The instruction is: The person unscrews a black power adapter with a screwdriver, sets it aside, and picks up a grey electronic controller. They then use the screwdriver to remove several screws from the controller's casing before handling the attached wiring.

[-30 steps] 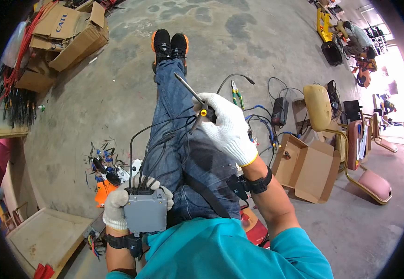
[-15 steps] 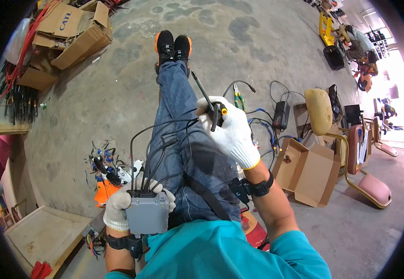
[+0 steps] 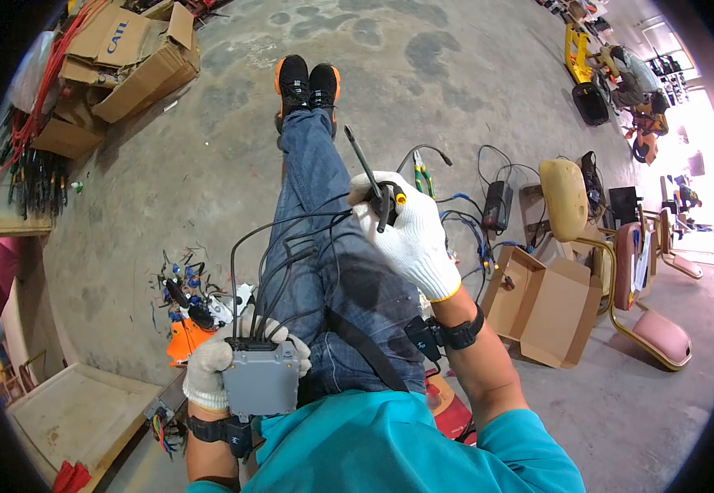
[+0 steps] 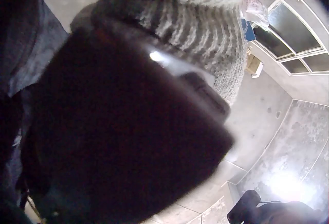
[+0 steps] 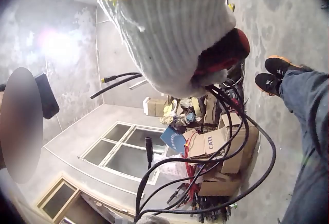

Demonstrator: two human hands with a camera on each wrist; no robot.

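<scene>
In the head view a grey box with black cables at its upper edge is held by my gloved left hand, fingers curled behind it. Above the thighs my gloved right hand grips a screwdriver, its shaft pointing up and away, along with cable ends, one with a yellow tip. The right wrist view shows the tool's red and black handle inside the glove and cables looping below it. In the left wrist view the dark box hides most of the fingers.
Green-handled pliers, a black power adapter and an open cardboard box lie on the floor at right, near chairs. At left are cable scraps, an orange piece and a CATL carton.
Compared with a second ago, my right hand has turned, so the screwdriver points more upright and the cable ends have shifted right. The left hand still holds the grey box, nearly unmoved.
</scene>
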